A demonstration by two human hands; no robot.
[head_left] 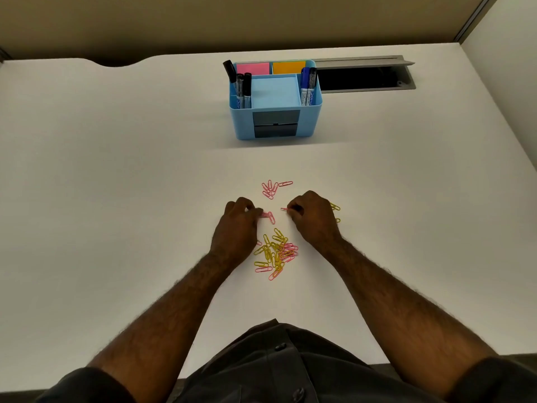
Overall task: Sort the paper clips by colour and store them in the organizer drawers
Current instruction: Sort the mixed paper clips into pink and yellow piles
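Note:
A mixed heap of yellow and pink paper clips [276, 253] lies on the white desk between my wrists. A small group of pink clips [271, 188] sits farther out. A few yellow clips [335, 207] show just right of my right hand. My left hand [238, 221] pinches a pink clip [266, 215] at its fingertips, beside another pink clip on the desk. My right hand [309, 215] pinches a pink clip [284, 209] that pokes out to the left. The blue organizer [308, 123] stands at the far middle, its two dark drawers [275, 123] shut.
The organizer's top holds black and blue markers [307, 85], a blue note pad, pink and orange sticky notes. An open grey cable hatch [363, 78] lies right of it. Partition walls close off the desk's back and right.

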